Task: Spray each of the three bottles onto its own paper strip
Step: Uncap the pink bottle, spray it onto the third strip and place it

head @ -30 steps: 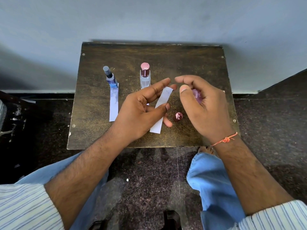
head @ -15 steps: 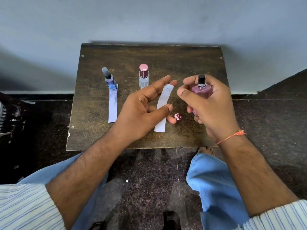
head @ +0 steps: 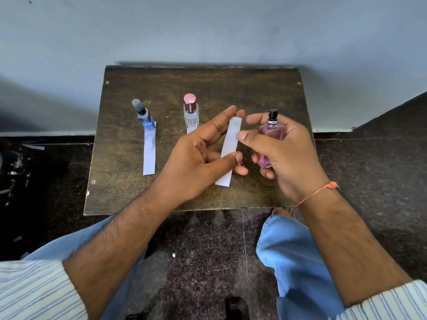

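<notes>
My right hand grips a pink perfume bottle upright, cap off, its black nozzle showing above my fingers. My left hand pinches a white paper strip between thumb and fingers, just left of the bottle. A blue bottle stands at the far end of its own strip, which looks stained. A clear bottle with a pink cap stands in the middle; its strip is mostly hidden behind my left hand. The pink bottle's small round cap peeks out below my left thumb.
Everything sits on a small dark wooden table pushed against a pale wall. My knees in blue trousers are below its near edge, over a dark speckled floor. A dark object lies at the far left.
My right hand turned the pink bottle upright, so its nozzle now shows. My left hand and the strip stayed almost in place, slightly closer to the bottle.
</notes>
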